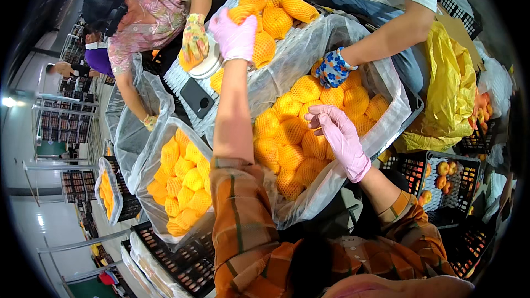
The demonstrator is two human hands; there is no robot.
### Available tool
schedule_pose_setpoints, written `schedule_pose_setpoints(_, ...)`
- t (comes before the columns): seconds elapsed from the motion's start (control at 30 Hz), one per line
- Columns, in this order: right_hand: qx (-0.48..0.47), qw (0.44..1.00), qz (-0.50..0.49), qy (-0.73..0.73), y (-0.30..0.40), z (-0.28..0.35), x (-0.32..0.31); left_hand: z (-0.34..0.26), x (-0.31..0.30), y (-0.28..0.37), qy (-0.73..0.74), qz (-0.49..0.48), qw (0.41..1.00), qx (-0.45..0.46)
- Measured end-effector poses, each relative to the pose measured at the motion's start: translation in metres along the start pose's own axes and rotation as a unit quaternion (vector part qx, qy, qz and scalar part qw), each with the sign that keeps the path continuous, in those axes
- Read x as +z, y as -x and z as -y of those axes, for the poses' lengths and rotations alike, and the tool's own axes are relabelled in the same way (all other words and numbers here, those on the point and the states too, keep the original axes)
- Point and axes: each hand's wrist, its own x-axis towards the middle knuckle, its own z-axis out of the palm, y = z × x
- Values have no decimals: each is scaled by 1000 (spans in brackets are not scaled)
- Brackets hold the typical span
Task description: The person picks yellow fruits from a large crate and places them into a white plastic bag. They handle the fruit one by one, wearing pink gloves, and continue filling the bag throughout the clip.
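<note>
My left hand (pixel 234 38), in a pink glove, reaches to a pile of fruit in yellow-orange foam nets (pixel 276 22) on a white padded surface. Its fingers close around one netted fruit (pixel 241 13). My right hand (pixel 340 142), gloved the same way, hovers with bent fingers and thumb apart above a lined crate; nothing shows in it. Netted fruit (pixel 290 133) fills that crate, whose translucent liner (pixel 308 209) folds over the rim. A co-worker's blue floral glove (pixel 334 68) touches fruit at the crate's far side.
Another co-worker's flowered glove (pixel 195 43) rests by stacked white round items (pixel 205 68). A dark phone (pixel 197 98) lies on the padding. Left stands another lined crate of netted fruit (pixel 182 180). At right are a yellow plastic bag (pixel 449 87) and a black crate (pixel 468 178) with bare fruit.
</note>
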Motion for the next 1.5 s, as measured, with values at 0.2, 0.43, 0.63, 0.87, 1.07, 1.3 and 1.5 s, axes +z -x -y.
schedule_pose_setpoints(0.2, -18, 999, -19, -27, -5, 2, -10, -25, 45, -5, -262, 188, 947, -5)
schedule_pose_setpoints(0.43, -29, 979, -126, -156, -9, 15, -34, -51, -53, 89, -124, 132, 969, 168)
schedule_pose_setpoints(0.63, -33, 969, -99, -222, -9, 12, -38, -28, -75, 193, -229, 466, 853, 46)
schedule_pose_setpoints(0.87, -54, 961, -117, -243, -10, 12, -43, -9, -12, 213, -228, 471, 849, 67)
schedule_pose_setpoints(1.07, -51, 961, -114, -248, -14, 10, -39, -34, 63, 225, -314, 494, 809, -61)
schedule_pose_setpoints(1.3, -52, 959, -109, -255, -15, 13, -43, -31, 64, 211, -244, 470, 825, -200)
schedule_pose_setpoints(1.5, -44, 955, -95, -277, -17, 12, -40, -9, 51, 194, -78, 509, 815, -265)
